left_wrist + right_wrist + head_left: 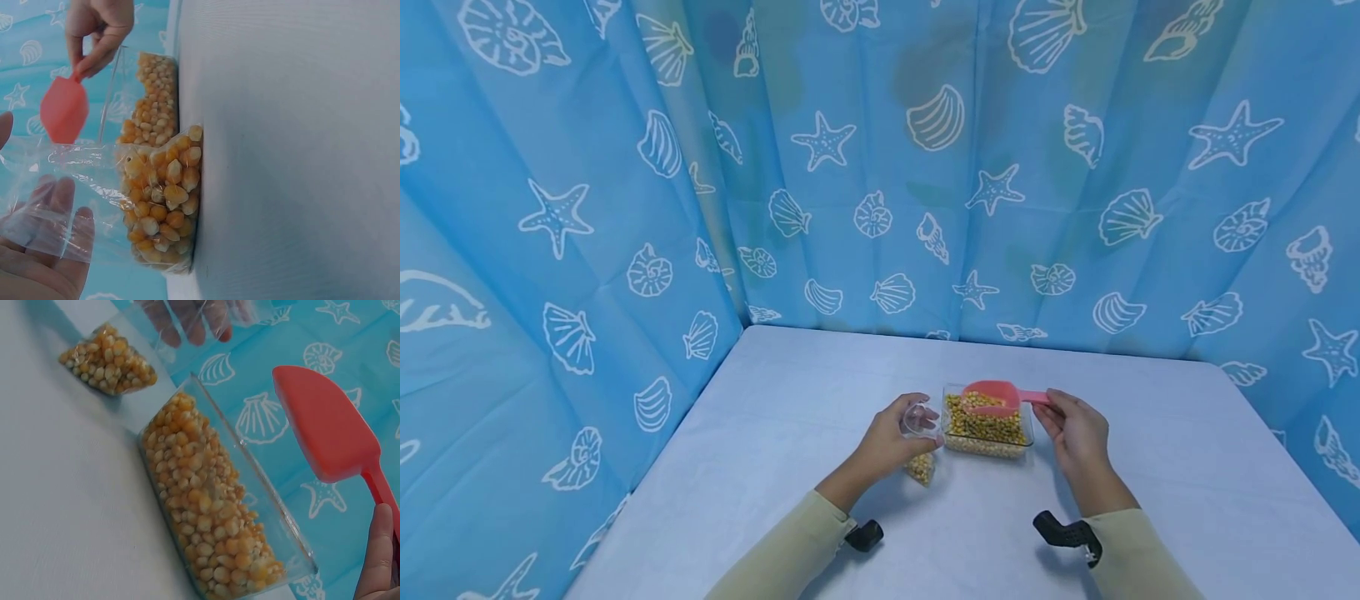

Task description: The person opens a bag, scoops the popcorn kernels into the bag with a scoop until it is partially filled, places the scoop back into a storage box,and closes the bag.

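Note:
My left hand (883, 442) holds a clear plastic bag (164, 209) around its spread mouth, with the fingers on one side and the thumb on the other. Corn kernels fill the bag's bottom, which hangs down at the tabletop. My right hand (1082, 433) grips the handle of a pink scoop (326, 425). In the head view the scoop is over a clear rectangular container (1028, 440) of corn kernels (988, 428), and kernels show in its bowl. The scoop's bowl points toward the bag, apart from it.
A white-covered table (805, 383) lies under everything. Blue curtains (865, 250) with shell and starfish prints stand along its back and left side. A black wrist device (1063, 530) sits at my right cuff, another (865, 536) at my left.

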{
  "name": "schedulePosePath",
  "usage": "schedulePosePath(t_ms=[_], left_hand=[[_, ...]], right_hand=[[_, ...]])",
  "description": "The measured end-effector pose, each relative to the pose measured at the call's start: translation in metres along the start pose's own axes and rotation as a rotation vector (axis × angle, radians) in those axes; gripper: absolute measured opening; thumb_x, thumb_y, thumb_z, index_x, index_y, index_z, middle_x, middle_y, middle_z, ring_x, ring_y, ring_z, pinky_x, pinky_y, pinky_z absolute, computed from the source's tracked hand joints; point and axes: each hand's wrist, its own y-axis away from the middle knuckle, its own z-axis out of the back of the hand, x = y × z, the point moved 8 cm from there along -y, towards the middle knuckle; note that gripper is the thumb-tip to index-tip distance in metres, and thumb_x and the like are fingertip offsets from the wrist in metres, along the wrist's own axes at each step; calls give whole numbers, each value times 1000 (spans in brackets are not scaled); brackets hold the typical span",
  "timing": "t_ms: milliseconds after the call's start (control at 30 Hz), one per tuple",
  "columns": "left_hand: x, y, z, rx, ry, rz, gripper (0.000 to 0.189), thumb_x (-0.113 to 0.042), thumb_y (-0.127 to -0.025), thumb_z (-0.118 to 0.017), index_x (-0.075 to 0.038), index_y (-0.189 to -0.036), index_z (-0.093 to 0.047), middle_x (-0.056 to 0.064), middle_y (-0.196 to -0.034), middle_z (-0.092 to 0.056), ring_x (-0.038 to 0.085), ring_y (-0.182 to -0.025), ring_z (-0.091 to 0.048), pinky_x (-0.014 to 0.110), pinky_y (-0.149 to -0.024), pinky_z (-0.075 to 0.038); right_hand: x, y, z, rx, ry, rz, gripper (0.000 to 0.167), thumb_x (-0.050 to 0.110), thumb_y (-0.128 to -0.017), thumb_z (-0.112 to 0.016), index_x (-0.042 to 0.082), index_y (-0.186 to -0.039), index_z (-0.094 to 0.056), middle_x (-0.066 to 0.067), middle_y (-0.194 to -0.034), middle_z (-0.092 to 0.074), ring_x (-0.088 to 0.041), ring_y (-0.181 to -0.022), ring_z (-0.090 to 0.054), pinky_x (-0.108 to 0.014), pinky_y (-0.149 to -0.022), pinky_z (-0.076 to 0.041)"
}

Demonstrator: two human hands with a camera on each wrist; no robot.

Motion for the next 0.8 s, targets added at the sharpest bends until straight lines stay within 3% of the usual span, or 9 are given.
schedulePosePath(t_ms=[533, 800], left_hand=[[4, 0, -3, 1, -5, 48, 60, -31, -82, -79, -23, -133, -51, -13, -110, -65, 7, -100, -60, 45, -95, -46], [6, 0, -3, -9, -10, 63, 62, -31, -82, -79, -18, -135, -51, -12, -109, -65, 6, -96, -60, 46, -94, -47]], right_hand=[[10, 20, -29, 82, 0, 62, 43, 25, -90, -72, 3, -122, -52, -7, -108, -60, -15, -93, -65, -27, -86, -51], [11, 25, -39, 95, 54, 90, 33, 24, -91, -70, 4, -114, -58, -7, -102, -62, -15, -89, -67, -28, -84, -52]])
